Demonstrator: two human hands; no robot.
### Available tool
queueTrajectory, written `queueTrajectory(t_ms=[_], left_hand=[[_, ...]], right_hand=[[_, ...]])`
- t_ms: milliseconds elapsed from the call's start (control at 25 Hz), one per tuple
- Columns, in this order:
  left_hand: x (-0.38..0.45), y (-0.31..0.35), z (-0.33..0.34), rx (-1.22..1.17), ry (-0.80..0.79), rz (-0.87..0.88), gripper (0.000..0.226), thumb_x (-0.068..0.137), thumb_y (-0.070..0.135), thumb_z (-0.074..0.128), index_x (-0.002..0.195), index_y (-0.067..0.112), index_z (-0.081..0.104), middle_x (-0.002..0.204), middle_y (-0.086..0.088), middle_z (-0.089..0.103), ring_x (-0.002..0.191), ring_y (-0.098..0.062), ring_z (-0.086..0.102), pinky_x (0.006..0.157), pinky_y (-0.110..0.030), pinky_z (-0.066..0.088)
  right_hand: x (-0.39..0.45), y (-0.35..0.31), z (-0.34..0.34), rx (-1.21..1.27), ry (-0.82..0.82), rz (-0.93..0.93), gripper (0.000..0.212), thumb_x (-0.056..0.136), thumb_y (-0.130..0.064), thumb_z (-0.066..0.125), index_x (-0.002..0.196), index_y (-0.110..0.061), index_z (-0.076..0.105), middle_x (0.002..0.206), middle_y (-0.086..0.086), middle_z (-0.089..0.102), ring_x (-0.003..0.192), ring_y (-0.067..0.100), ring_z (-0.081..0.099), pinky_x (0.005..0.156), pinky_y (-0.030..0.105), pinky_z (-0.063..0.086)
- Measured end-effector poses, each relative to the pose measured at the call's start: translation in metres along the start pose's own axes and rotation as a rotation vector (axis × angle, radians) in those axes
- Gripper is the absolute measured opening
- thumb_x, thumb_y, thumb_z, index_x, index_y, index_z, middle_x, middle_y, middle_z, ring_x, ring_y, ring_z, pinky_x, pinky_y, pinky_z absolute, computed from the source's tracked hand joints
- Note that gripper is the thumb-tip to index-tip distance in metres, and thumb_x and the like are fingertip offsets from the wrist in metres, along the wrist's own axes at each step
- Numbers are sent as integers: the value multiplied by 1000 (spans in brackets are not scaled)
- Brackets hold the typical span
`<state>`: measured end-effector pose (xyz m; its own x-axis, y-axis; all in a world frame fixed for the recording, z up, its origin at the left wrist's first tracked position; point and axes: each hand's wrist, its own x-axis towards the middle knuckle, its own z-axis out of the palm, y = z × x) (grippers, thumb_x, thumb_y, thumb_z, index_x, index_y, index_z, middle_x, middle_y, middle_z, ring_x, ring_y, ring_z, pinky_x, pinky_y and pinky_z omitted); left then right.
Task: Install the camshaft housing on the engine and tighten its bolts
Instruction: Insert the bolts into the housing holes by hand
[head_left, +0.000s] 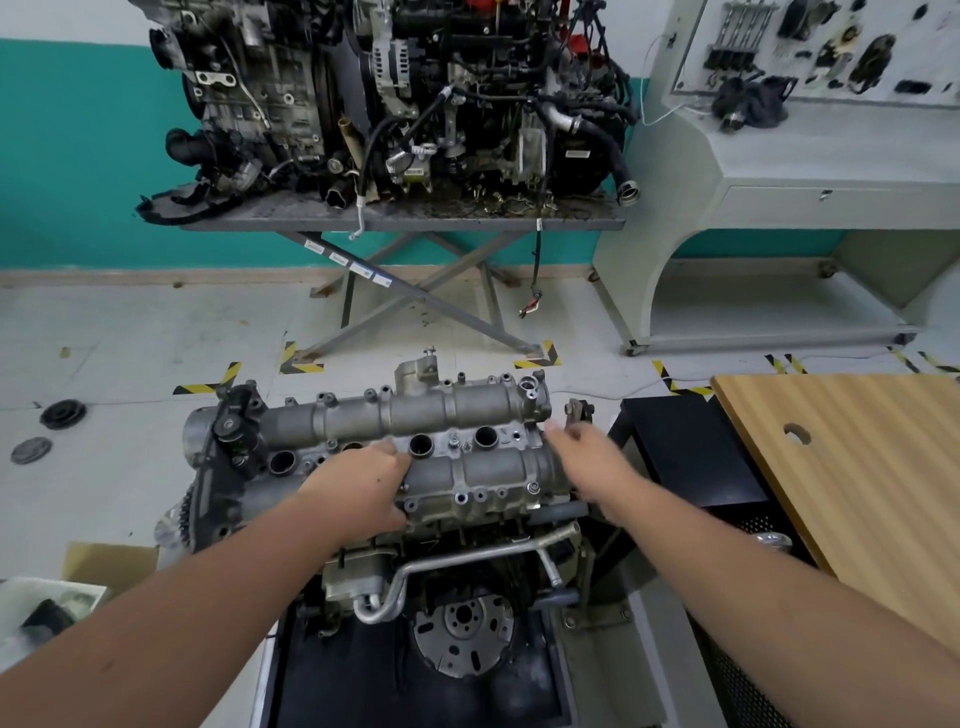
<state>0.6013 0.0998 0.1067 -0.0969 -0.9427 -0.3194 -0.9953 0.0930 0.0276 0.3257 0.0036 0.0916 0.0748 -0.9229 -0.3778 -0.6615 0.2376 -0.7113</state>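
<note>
Hands grip the grey cast-aluminium camshaft housing (415, 441): left hand (358, 486) curled over its near edge, right hand (589, 457) at its end; looks heavy, rigid.

Even, diffuse indoor light, fairly bright; source not visible. Shadows soft and weak: faint under folding stand (405, 291), deeper dark in engine (457, 597) lower recesses. Mild sheen on camshaft housing (415, 415) tubes and on silver pipe (467, 558); no harsh glare. Wide-angle distortion strong: floor line and wooden board (852, 467) edges bow, forearms stretch toward bottom corners. Centre reasonably sharp; right hand (587, 457) slightly motion-blurred. Bottom-left corner box (52, 603) soft and smeared. White panel (810, 47) at top right washed out.
</note>
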Motion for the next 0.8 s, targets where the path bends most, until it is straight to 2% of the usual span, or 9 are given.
queueTrajectory(t_ms=[80, 160, 240, 320, 520, 640, 800], left_hand=[[0, 3, 0, 25, -7, -4, 48, 78, 50, 71, 112, 21, 55, 111, 1, 51, 98, -23, 61, 80, -43, 55], [1, 4, 0, 43, -12, 2, 54, 77, 53, 73, 115, 19, 55, 114, 0, 52, 102, -24, 61, 81, -44, 55], [3, 4, 0, 51, -18, 10, 56, 78, 54, 74, 117, 18, 55, 118, -1, 52, 104, -24, 61, 82, -44, 55], [4, 3, -1, 53, -18, 15, 58, 78, 55, 74, 118, 18, 55, 118, -1, 52, 104, -24, 61, 83, -44, 56], [4, 2, -1, 45, -6, 12, 61, 76, 60, 74, 117, 19, 56, 113, 1, 50, 104, -24, 60, 79, -42, 54], [3, 1, 0, 39, 8, 12, 63, 75, 61, 74, 118, 19, 56, 113, 2, 51, 103, -24, 60, 77, -41, 54], [4, -1, 1, 23, 21, 11, 64, 74, 62, 75, 118, 20, 56, 111, 3, 50, 101, -23, 60, 77, -42, 55]], right_hand=[[-10, 13, 19, 4, -40, 20, 81, 93, -69, 43, 142, -5, 45, 138, 14, 56, 125, 32, 53, 103, 44, 46], [-8, 18, 24, -39, 60, -28, 73, 96, -66, 40, 129, -2, 53, 115, 12, 64, 105, 29, 61, 81, 36, 48], [-4, 13, 22, -5, 165, -26, 58, 100, -58, 39, 114, -5, 57, 90, 4, 63, 80, 18, 59, 60, 30, 39], [-1, 9, 22, 48, 203, 3, 49, 102, -54, 39, 104, -8, 57, 81, 2, 60, 71, 13, 55, 53, 27, 34], [1, 7, 22, 42, 245, -2, 44, 101, -53, 42, 81, -15, 51, 74, 3, 58, 66, 16, 54, 53, 30, 36], [4, 8, 21, 61, 230, -18, 44, 101, -53, 43, 80, -14, 52, 75, 6, 60, 72, 24, 60, 68, 41, 54], [5, 4, 16, 81, 218, -23, 44, 100, -53, 45, 83, -13, 55, 78, 8, 63, 78, 29, 65, 76, 52, 58]])
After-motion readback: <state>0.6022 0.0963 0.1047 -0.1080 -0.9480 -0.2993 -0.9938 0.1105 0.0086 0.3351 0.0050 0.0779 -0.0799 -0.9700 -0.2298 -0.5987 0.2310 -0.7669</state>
